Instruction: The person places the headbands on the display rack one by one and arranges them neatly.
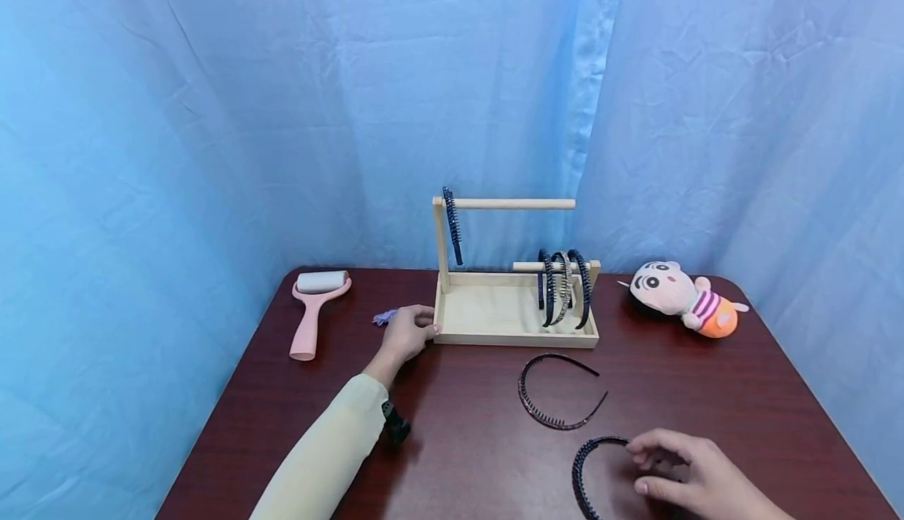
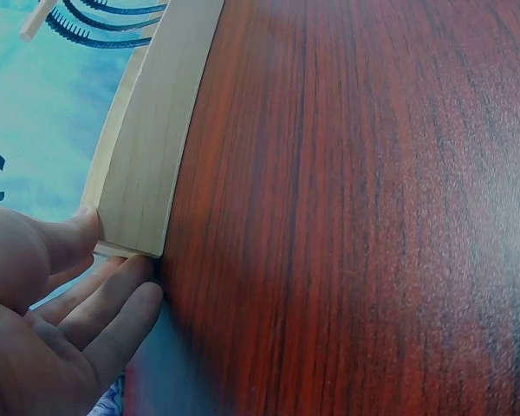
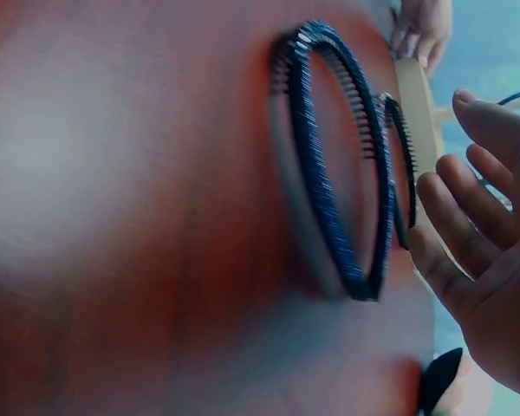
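My left hand (image 1: 408,333) touches the left front corner of a light wooden headband stand (image 1: 515,340), thumb at the rim and fingers along its end. My right hand (image 1: 695,469) is beside a dark blue toothed headband (image 1: 581,482) lying on the table, its fingers loosely spread in the right wrist view and nothing gripped. Between that headband and the stand lies a thin toothed headband (image 1: 526,394), its opening facing right. A black headband (image 1: 453,226) hangs at the left of the upper rod, and three headbands (image 1: 563,289) hang on the lower rod.
On the left of the table (image 1: 480,441) lies a pink-handled lint roller (image 1: 308,332). A small purple item (image 1: 384,317) sits by my left hand. At the back right rests a plush doll (image 1: 681,300). Blue curtains (image 1: 424,112) enclose the table's back and sides.
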`<act>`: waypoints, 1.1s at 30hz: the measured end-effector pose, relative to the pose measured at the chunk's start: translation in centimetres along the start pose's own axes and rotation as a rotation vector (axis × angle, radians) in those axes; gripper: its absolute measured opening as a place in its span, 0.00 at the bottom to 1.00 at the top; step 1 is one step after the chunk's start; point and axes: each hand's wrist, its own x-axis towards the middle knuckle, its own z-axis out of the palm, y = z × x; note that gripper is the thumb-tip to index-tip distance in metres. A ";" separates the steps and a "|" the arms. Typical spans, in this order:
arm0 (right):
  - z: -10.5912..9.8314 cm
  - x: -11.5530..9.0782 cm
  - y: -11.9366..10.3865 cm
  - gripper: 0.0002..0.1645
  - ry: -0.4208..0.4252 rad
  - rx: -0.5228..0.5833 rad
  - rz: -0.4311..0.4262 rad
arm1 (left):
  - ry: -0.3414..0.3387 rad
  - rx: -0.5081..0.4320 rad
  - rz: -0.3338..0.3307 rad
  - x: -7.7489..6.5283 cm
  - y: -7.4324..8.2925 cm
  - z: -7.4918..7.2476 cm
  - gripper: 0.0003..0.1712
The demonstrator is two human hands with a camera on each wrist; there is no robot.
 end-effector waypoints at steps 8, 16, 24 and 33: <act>2.1 -1.4 1.4 0.16 -0.114 0.100 -0.028 | -0.004 -0.007 0.005 -0.3 -0.1 -0.2 0.22; 2.9 -1.7 1.9 0.17 -0.181 0.183 -0.053 | -0.009 -0.015 0.005 -0.2 -0.1 -0.1 0.22; 3.6 -1.4 2.0 0.13 -0.194 0.099 -0.071 | 0.001 -0.014 0.002 0.1 0.0 0.0 0.22; 5.6 -1.8 3.1 0.17 -0.088 -0.123 -0.239 | 0.003 -0.019 -0.002 0.0 -0.1 0.1 0.22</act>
